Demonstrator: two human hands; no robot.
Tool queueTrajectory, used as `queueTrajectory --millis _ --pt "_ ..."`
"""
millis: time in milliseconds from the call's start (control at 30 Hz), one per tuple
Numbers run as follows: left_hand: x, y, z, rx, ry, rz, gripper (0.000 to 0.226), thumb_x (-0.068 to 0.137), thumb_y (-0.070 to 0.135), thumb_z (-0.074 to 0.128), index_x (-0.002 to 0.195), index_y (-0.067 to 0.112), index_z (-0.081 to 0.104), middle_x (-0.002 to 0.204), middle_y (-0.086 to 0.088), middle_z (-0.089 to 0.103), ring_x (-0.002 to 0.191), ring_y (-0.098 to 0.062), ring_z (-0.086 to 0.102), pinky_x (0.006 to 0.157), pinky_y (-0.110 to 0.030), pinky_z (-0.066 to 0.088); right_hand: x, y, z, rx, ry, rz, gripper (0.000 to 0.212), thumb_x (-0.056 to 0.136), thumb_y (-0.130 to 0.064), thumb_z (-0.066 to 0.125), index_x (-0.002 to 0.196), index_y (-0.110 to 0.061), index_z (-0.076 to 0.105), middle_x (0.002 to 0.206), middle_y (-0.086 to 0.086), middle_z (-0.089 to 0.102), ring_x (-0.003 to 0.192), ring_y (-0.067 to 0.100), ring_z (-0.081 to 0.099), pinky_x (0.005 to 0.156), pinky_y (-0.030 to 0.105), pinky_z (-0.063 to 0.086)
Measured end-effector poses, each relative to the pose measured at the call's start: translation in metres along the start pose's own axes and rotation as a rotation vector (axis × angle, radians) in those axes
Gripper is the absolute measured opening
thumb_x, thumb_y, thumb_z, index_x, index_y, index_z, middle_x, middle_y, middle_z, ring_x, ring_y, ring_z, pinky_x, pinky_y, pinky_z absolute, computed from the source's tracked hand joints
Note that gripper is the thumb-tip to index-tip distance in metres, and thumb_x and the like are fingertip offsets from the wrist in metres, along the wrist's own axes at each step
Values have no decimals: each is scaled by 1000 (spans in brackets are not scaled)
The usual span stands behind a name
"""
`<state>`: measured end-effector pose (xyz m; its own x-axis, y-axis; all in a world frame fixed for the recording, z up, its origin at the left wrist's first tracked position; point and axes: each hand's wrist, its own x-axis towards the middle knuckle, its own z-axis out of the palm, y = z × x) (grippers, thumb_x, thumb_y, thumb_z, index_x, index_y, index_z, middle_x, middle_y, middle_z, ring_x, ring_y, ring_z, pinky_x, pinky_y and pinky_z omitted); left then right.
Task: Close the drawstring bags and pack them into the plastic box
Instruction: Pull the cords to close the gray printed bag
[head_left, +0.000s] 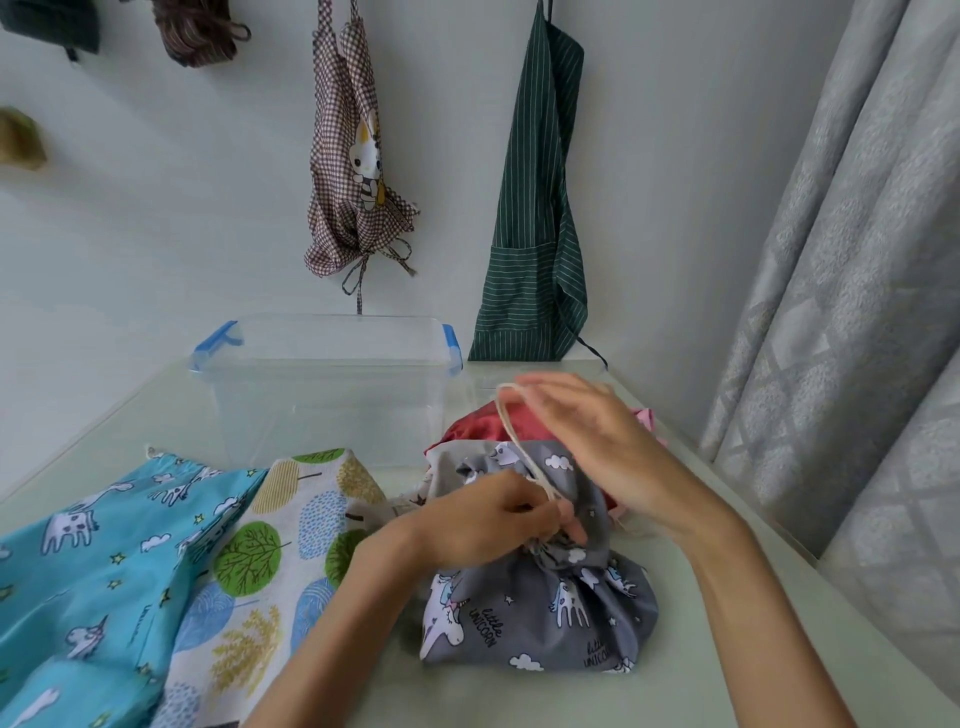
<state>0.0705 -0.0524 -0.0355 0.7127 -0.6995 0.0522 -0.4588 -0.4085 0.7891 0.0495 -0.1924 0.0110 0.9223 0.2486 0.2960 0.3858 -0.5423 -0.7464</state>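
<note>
Blue unicorn-print bag (98, 561) lies flat at our left on the bench (727, 597), the tree-print bag (280, 545) overlapping beside it. Behind them stands the clear plastic box (327, 384) — lid off. Our left hand (488, 519) pinches the gathered neck of the grey unicorn bag (540, 618); our right hand (587, 441), blurred, has its fingers hooked in the cord (511, 431) loop — pulled taut.
</note>
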Motion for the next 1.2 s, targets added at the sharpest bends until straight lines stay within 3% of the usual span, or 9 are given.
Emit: queueTrajectory --millis 167,300,400,533,800,900,1000,1067,1200 --pt "2 -7 -12 -325 116 -11 30 97 26 45 92 14 72 69 11 58 61 -1 48 63 -16 39 2 17 -5 -89 306 152 22 93 -37 52 104 -20 61 99 -14 60 93 1 56 71 8 39" --pt "0 -10 -16 -305 99 14 29 97 24 46 100 11 71 72 14 63 65 -1 52 63 -13 43 0 22 -11 23 78 318 29 87 -47 57 81 -22 70 68 -16 60 70 -2 53 72 20 39" --pt "-3 -5 -15 -288 94 12 26 98 20 46 92 16 71 73 10 63 67 -4 51 63 -13 43 -1 18 -1 30 -33 341 28 86 -45 60 73 -22 70 50 -16 57 51 -5 50 59 11 38" --pt "-4 -5 -15 -271 94 -11 28 97 20 47 88 9 70 76 -4 60 70 -9 51 68 -18 43 3 23 2 100 76 314 15 84 -34 67 79 -22 73 60 -16 64 61 -8 58 59 6 40" --pt "-7 1 -26 -548 286 -50 32 95 25 50 78 6 69 69 3 58 68 -3 57 69 -15 55 5 28 -17 1369 243 394 31 87 -36 56 61 -20 49 65 -2 54 61 12 47 62 24 34" --pt "-9 0 -29 -537 305 -72 33 95 26 50 85 1 69 72 0 55 67 -3 56 72 -18 56 0 37 -31 837 412 441 24 89 -32 57 73 -14 60 65 -5 65 72 14 56 66 24 37" --pt "-8 0 -28 -539 313 -68 31 94 24 52 87 -1 70 77 -2 57 70 -2 58 77 -23 57 -1 49 -39 134 519 500 55 85 -35 65 129 -6 51 119 0 59 111 21 53 91 32 41" --pt "-8 -1 -28 -519 330 -69 30 93 22 54 86 -1 71 80 -2 60 74 -3 59 80 -26 58 -4 43 -42 -17 514 384 62 83 -36 66 137 -15 43 138 -1 46 117 19 50 97 33 40" --pt "-8 -1 -29 -505 336 -79 28 92 22 56 82 1 72 80 -1 61 76 -4 61 80 -26 57 -8 21 -24 -114 49 165 29 81 -34 70 109 -32 66 98 -15 63 81 6 56 71 16 42"
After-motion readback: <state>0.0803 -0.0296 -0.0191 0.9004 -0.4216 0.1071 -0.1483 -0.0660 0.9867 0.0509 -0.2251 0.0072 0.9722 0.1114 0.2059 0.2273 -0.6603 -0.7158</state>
